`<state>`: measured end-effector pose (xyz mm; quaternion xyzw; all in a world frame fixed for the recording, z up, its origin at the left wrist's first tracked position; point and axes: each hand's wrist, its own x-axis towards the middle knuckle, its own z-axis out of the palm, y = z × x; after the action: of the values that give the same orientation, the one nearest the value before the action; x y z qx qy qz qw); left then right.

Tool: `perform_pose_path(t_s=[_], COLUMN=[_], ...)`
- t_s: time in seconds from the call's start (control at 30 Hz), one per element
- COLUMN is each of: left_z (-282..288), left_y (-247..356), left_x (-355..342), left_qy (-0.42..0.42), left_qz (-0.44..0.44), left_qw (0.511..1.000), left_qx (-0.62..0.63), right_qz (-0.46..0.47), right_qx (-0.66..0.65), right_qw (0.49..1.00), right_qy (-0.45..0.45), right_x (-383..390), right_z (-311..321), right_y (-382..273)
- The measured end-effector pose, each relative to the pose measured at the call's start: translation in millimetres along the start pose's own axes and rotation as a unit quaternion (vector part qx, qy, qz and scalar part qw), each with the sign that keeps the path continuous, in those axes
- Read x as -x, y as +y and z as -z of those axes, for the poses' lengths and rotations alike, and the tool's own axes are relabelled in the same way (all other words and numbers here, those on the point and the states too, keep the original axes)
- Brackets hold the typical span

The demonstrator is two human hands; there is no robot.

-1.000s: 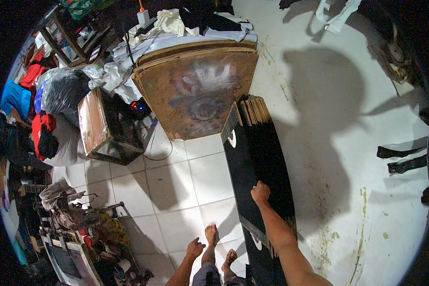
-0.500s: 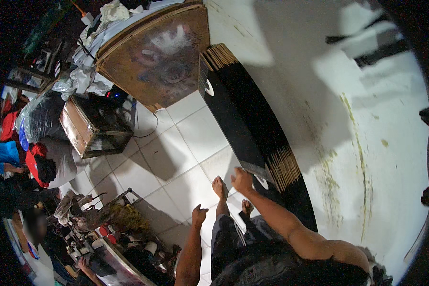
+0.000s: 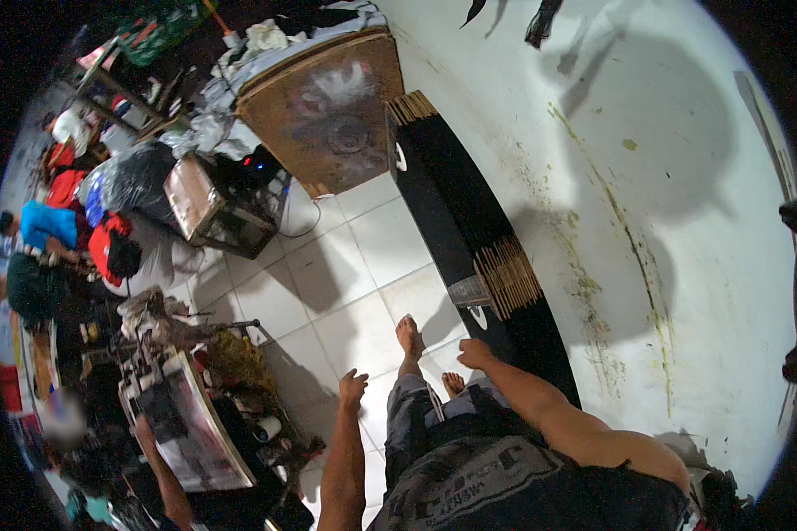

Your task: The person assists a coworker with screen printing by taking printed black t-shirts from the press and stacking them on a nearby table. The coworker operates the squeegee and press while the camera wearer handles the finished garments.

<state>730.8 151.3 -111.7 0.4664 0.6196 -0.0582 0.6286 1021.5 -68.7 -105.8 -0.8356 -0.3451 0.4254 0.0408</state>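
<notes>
My left hand (image 3: 353, 389) hangs over the white tiled floor (image 3: 374, 320), its fingers loosely bent and apart, with nothing in it. My right hand (image 3: 475, 354) is next to the near end of a long row of black panels (image 3: 443, 195) along the wall. Its fingers look curled in and I see nothing in them; contact with the panels cannot be made out. The panels stand packed on edge, with bundled brown edges (image 3: 509, 279) and a white curved mark (image 3: 476, 317) near my right hand. My bare feet (image 3: 408, 336) show on the floor between my hands.
Ahead stands a large stained brown board (image 3: 328, 133). To the left are a worn box (image 3: 221, 208), stuffed plastic bags (image 3: 133, 181) and a machine with a flat framed bed (image 3: 195, 434), where another person's arm (image 3: 164, 469) reaches. Several people sit farther left. A stained white wall (image 3: 620, 265) rises right.
The view has shifted, bringing more of the left side and the seated people into sight. My right hand has drawn back from the panels' edge, its fingers more curled. My left hand's fingers have loosened.
</notes>
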Motion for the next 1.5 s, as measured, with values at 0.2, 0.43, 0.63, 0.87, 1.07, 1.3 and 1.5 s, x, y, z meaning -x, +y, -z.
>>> perform_pose_path(t_s=[0.2, 0.43, 0.63, 0.87, 1.07, 1.3, 1.5], left_z=[-26.4, -55.5, -40.5, -42.7, -41.1, -13.3, -41.3], left_y=[-195.6, -397.1, -400.7, -313.0, -294.8, -378.7, -432.8], left_x=[78.5, 189.4, 215.6, 143.4, 123.7, 160.5, 196.1], left_qy=[-0.019, -0.015, 0.007, 0.207, 0.196, 0.105, 0.183], left_qz=[-0.052, -0.275, 0.075, -0.082, -0.034, 0.070, 0.081], left_qw=[0.992, 0.787, 0.995, 0.974, 0.980, 0.982, 0.966], left_qx=[-0.109, -0.553, -0.067, -0.029, 0.010, -0.141, -0.163], right_qz=[0.020, 0.053, 0.322, 0.302, 0.094, 0.104, 0.020], right_qx=[0.041, 0.175, 0.283, 0.457, -0.297, -0.257, -0.067], right_qw=[0.997, 0.981, 0.900, 0.831, 0.935, 0.937, 0.978], right_qy=[0.062, -0.064, -0.080, -0.093, -0.173, -0.213, -0.197], right_x=[38.6, 103.6, 69.2, 21.4, 55.7, 88.8, 77.7], right_z=[-12.2, -89.3, -120.6, -84.7, -82.6, -127.6, -132.1], right_y=[81.8, 131.5, 129.4, 16.7, -109.8, -145.9, -50.7])
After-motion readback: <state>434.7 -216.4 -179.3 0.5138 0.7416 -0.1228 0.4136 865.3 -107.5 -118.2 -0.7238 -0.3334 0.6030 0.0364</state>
